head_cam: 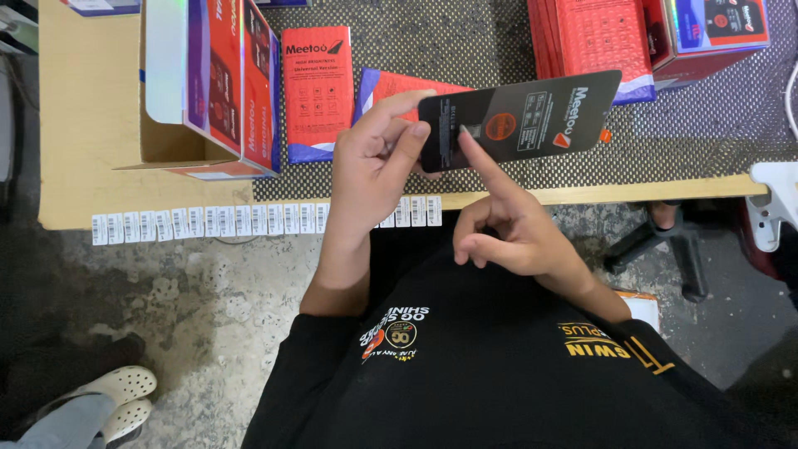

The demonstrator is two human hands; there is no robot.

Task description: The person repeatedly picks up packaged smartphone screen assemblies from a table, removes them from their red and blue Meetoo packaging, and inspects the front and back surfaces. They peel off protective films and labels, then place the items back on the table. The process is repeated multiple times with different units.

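My left hand (376,158) grips one end of a flat black card-like packet (532,120), holding it level above the table's front edge. The packet has white print and a round orange mark. My right hand (507,224) is below it, with the index finger stretched up and its tip pressing on the packet's face near the left end. The other fingers of that hand are curled in.
A strip of small white barcode stickers (208,221) hangs along the wooden table edge (632,193). On the table stand an open cardboard box (208,83), flat red packets (317,87), a red stack (594,41) and a boxed item (715,29). Another person's white clogs (120,399) are at lower left.
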